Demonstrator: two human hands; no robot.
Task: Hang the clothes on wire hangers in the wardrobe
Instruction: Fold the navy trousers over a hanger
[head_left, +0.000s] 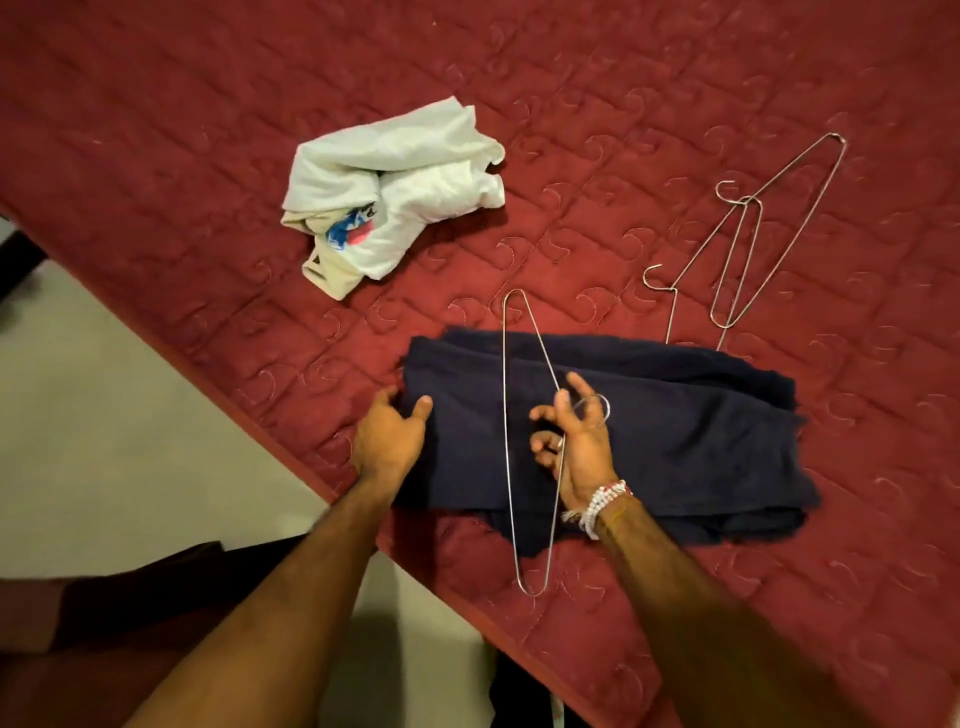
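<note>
The right hand (576, 441) pinched a wire hanger (505, 415) by the neck above the folded navy garment (701, 426). The left hand (389, 436) touched the garment's nine-o'clock edge, grip unclear. White clothes (395, 197) lay at eleven o'clock and spare hangers (779, 218) at two, on a red bedspread (208, 130).

Garment (675, 441) on bed (156, 130), hanger (505, 415) over it, shirt (395, 192) behind left, spare hangers (746, 200) behind right

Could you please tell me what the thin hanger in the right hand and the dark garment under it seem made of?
The thin silver hanger looks like bare metal wire: slim, shiny, bent into shape. The folded navy garment looks like soft matte cloth, possibly cotton; its edges look fuzzy.
</note>
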